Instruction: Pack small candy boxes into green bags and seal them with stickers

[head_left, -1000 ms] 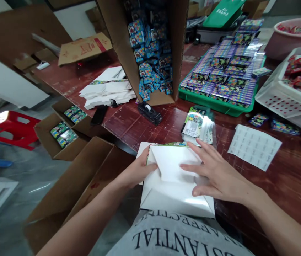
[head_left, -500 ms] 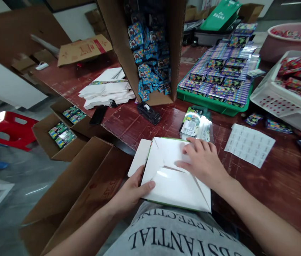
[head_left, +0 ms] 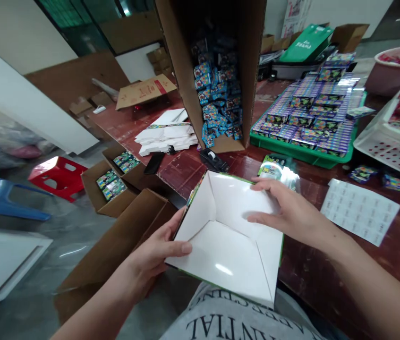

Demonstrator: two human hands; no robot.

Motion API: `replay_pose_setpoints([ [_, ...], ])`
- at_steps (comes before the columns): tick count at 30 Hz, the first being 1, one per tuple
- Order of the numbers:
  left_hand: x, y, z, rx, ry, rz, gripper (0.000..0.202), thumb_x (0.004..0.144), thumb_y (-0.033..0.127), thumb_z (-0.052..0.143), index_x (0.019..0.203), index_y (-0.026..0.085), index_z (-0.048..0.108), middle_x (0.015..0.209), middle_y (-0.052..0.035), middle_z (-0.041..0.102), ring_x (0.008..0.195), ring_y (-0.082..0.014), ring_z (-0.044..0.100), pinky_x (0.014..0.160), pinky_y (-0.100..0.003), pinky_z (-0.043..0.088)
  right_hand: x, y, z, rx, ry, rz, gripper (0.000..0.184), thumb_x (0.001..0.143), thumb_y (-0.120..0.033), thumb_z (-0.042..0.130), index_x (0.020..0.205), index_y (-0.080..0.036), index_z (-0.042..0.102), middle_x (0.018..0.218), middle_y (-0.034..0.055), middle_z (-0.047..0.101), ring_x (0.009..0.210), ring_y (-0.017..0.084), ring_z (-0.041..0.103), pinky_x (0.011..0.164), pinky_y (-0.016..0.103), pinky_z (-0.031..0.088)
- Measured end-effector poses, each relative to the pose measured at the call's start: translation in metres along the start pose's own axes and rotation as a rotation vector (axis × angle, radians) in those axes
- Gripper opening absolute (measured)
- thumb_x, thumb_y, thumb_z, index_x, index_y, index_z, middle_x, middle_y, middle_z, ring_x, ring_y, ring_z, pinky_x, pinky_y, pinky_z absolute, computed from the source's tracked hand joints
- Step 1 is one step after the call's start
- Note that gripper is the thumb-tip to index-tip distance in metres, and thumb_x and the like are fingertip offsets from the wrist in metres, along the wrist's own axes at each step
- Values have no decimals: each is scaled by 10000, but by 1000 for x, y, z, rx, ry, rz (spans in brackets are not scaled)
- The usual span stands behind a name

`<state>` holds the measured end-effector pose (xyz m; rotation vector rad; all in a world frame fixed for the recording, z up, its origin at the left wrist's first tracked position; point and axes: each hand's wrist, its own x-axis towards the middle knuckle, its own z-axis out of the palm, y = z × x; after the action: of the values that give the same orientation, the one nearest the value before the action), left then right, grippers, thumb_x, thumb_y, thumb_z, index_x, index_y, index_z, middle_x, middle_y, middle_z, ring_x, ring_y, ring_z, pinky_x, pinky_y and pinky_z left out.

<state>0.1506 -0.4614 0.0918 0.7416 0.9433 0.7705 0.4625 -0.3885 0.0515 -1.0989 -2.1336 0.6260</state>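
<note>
A small cardboard box, white inside with a printed green outer edge, is tilted with its open side facing me, just above my lap. My left hand grips its left wall, thumb on the white inner side and fingers mostly hidden behind. My right hand is at the far right wall, its thumb against the white inside and its forefinger at the rim; the other fingers are partly hidden. Behind the box, a clear bag with a green printed card lies on the table.
A large carton holds blue packets. Purple packs fill a green tray; a white basket holds red packets. A label sheet, tape dispenser, phone and white card stack lie on the table. Cartons stand left below.
The box has opened out from a flatter, folded shape, and its inner walls and bottom now show. My left hand has shifted slightly left. The view has swung a little left.
</note>
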Motion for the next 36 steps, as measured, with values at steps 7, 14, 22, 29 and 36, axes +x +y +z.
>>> replay_pose_setpoints([
  [7, 12, -19, -8, -65, -42, -14, 792, 640, 194, 762, 1398, 181, 532, 1083, -119, 755, 858, -289, 753, 639, -263, 574, -5, 11, 23, 88, 2, -38, 545, 888, -530, 695, 1306, -277, 453, 1367, 108, 562, 1237, 279, 580, 992, 467, 523],
  [14, 4, -12, -9, -52, 99, 87, 583, 775, 286, 723, 1332, 216, 569, 1055, -104, 758, 836, -254, 749, 667, -275, 604, 11, -7, 54, -136, 294, -133, 621, 804, -622, 732, 1221, -233, 484, 1234, 144, 588, 1168, 324, 595, 940, 525, 519],
  [22, -3, -3, -15, -108, 195, 157, 481, 658, 245, 779, 1122, 186, 663, 858, -51, 754, 638, -209, 718, 562, -256, 600, 11, -4, 37, 245, 38, -60, 527, 896, -549, 672, 1301, -259, 500, 1382, 134, 529, 1293, 309, 531, 1054, 514, 485],
  [29, 0, -5, -19, 42, 288, 260, 560, 723, 287, 810, 1255, 271, 636, 965, -37, 757, 689, -192, 703, 606, -250, 597, 9, 13, 37, 544, -133, 213, 617, 876, -468, 720, 1421, -289, 493, 1294, 65, 664, 1101, 253, 678, 908, 415, 604],
  [36, -49, 15, -35, 638, 598, 485, 677, 715, 354, 851, 1353, 332, 625, 1319, -7, 688, 1114, -305, 670, 855, -302, 603, 26, -11, 23, 682, -212, 28, 625, 813, -366, 807, 1388, -317, 566, 1454, 44, 587, 1313, 258, 576, 1105, 454, 481],
])
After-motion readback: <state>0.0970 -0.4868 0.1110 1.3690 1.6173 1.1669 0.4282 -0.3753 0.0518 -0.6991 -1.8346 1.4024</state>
